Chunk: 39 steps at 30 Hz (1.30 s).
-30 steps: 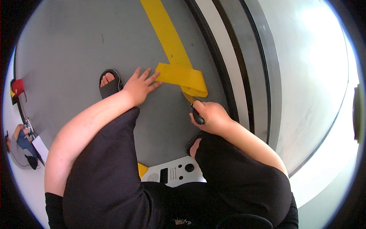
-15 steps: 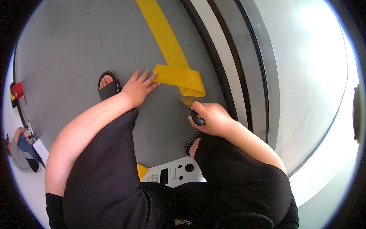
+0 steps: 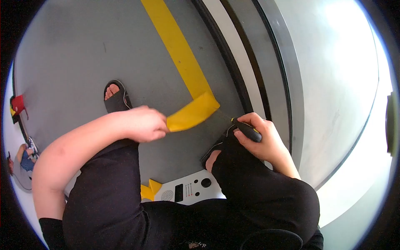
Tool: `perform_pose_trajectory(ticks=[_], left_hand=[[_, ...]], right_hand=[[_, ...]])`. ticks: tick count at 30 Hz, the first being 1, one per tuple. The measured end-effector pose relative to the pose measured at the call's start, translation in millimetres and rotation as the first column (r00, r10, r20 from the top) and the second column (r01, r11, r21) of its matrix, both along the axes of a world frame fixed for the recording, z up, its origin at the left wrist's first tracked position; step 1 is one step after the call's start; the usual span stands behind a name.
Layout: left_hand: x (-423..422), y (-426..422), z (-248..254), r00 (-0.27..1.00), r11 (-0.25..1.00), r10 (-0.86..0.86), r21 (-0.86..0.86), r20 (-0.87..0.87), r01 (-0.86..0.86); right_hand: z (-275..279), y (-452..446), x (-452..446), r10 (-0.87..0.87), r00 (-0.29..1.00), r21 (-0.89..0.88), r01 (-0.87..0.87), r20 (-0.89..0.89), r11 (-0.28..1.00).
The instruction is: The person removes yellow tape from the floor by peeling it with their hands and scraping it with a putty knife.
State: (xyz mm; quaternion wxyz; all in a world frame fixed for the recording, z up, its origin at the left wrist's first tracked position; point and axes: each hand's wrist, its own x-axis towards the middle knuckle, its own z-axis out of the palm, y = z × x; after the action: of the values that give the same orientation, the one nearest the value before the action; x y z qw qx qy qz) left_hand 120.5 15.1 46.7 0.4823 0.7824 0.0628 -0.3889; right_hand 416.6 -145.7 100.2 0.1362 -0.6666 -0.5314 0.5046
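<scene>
My left hand (image 3: pixel 148 124) is closed on the loose end of a strip of yellow floor tape (image 3: pixel 193 111). The peeled length rises from the grey floor and curves toward that hand, slightly blurred. Beyond the fold, the tape still lies flat as a long line running to the top of the view. In my right hand (image 3: pixel 262 139) is a hand tool with a black and yellow handle (image 3: pixel 248 131), its thin blade blurred and pointing at the tape's fold. The tool is apart from the tape; its exact kind is unclear.
My sandalled feet stand on both sides of the tape. A white panel with a speaker grille and knobs (image 3: pixel 189 189) lies below, beside crumpled yellow pieces (image 3: pixel 151 190). Door-like tracks (image 3: pixel 250 54) run along the right. A red object (image 3: pixel 18 104) and another person's leg (image 3: pixel 27 160) are far left.
My left hand, formerly spread on the floor by the folded tape, has gripped its end and pulled it toward me. My right hand and the tool have moved back and right.
</scene>
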Motion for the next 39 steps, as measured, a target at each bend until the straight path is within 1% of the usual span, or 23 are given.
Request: perform_pose_trajectory(ticks=[2, 3, 5, 7, 9, 10, 11, 13, 15, 17, 19, 20, 22, 23, 25, 26, 27, 29, 30, 33, 35, 37, 39], left_hand=[[-8.6, -7.0, 5.0, 0.998, 0.982, 0.055, -0.179, -0.011, -0.056], [-11.1, -12.2, 1.7, 0.999, 0.965, 0.039, -0.259, -0.006, -0.039], [-16.6, -18.4, -2.8, 0.997, 0.935, 0.013, -0.352, -0.075, -0.039], [-23.0, -26.7, -12.8, 0.994, 0.946, -0.014, -0.325, -0.110, -0.022], [-35.5, -29.6, -33.2, 0.989, 0.949, -0.031, -0.314, -0.145, -0.016], [-42.1, -30.1, -42.4, 0.984, 0.941, -0.042, -0.338, -0.175, -0.020], [-49.1, -31.8, -50.1, 0.978, 0.932, -0.053, -0.361, -0.202, -0.024], [-61.1, -33.6, -57.7, 0.981, 0.931, -0.028, -0.362, -0.195, -0.046], [-66.2, -32.8, -57.3, 0.981, 0.930, -0.002, -0.361, -0.192, -0.069], [-65.3, -27.0, -49.0, 0.963, 0.914, 0.050, -0.377, -0.265, -0.151], [-70.7, -26.0, -51.0, 0.967, 0.898, 0.084, -0.402, -0.240, -0.178], [-73.6, -25.7, -52.3, 0.969, 0.882, 0.118, -0.425, -0.219, -0.204], [-77.1, -25.6, -53.8, 0.972, 0.884, 0.133, -0.420, -0.193, -0.205], [-78.5, -25.5, -54.6, 0.975, 0.887, 0.148, -0.413, -0.168, -0.206], [-80.6, -26.2, -55.6, 0.973, 0.896, 0.159, -0.390, -0.166, -0.213], [-81.6, -26.8, -56.2, 0.971, 0.903, 0.171, -0.366, -0.168, -0.223], [-82.4, -27.4, -57.1, 0.971, 0.904, 0.171, -0.366, -0.166, -0.222], [-83.6, -28.2, -59.1, 0.972, 0.904, 0.182, -0.363, -0.151, -0.226], [-82.7, -28.1, -58.0, 0.971, 0.903, 0.184, -0.363, -0.151, -0.227], [-79.0, -27.0, -50.8, 0.972, 0.912, 0.188, -0.343, -0.138, -0.225], [-75.8, -25.3, -44.8, 0.963, 0.909, 0.194, -0.333, -0.189, -0.249], [-77.2, -26.8, -47.2, 0.969, 0.914, 0.196, -0.331, -0.154, -0.237], [-77.1, -28.5, -49.3, 0.973, 0.916, 0.194, -0.334, -0.122, -0.224]], right_hand=[[-1.7, 1.2, -4.8, -0.044, 0.999, 0.038, 0.044, 0.008, 0.998], [-3.8, 1.9, -6.9, -0.088, 0.996, 0.074, 0.087, 0.015, 0.993], [-13.1, 4.0, -12.7, -0.089, 0.995, 0.104, 0.084, 0.045, 0.991], [-21.1, 0.9, -18.7, -0.095, 0.993, 0.136, 0.085, 0.073, 0.987], [-31.8, 3.2, -24.6, -0.152, 0.984, 0.076, 0.145, 0.089, 0.986], [-43.5, -2.2, -26.1, -0.162, 0.979, 0.192, 0.137, 0.121, 0.972], [-49.6, -6.5, -26.7, -0.157, 0.979, 0.190, 0.132, 0.126, 0.973], [-59.0, -12.6, -29.0, -0.352, 0.934, 0.096, 0.345, 0.065, 0.934], [-72.9, -21.2, -30.3, -0.372, 0.927, 0.151, 0.361, 0.054, 0.920], [-78.2, -26.8, -32.3, -0.396, 0.917, 0.205, 0.380, 0.043, 0.902], [-77.6, -30.1, -35.5, -0.661, 0.739, -0.136, 0.647, -0.128, 0.750], [-77.4, -29.7, -36.0, -0.661, 0.740, -0.136, 0.647, -0.123, 0.750], [-77.6, -27.8, -36.1, -0.782, 0.611, -0.301, 0.728, -0.124, 0.617], [-79.5, -28.7, -36.9, -0.782, 0.611, -0.298, 0.729, -0.122, 0.616], [-83.6, -31.1, -40.4, -0.599, 0.773, -0.149, 0.580, -0.208, 0.801], [-82.3, -30.4, -41.2, -0.533, 0.834, -0.131, 0.517, -0.145, 0.846], [-83.4, -29.9, -41.9, -0.533, 0.834, -0.130, 0.518, -0.144, 0.846], [-86.9, -28.8, -42.6, -0.284, 0.958, 0.134, 0.288, -0.048, 0.948], [-80.9, -23.9, -43.7, -0.227, 0.974, 0.240, 0.224, -0.015, 0.945], [-72.6, -20.9, -44.3, -0.188, 0.982, 0.212, 0.186, -0.012, 0.959], [-75.5, -21.7, -44.5, -0.197, 0.980, 0.214, 0.200, -0.034, 0.956], [-80.9, -22.0, -44.3, -0.207, 0.977, 0.216, 0.215, -0.057, 0.953], [-86.9, -19.9, -44.7, -0.261, 0.963, 0.128, 0.268, -0.069, 0.955]])
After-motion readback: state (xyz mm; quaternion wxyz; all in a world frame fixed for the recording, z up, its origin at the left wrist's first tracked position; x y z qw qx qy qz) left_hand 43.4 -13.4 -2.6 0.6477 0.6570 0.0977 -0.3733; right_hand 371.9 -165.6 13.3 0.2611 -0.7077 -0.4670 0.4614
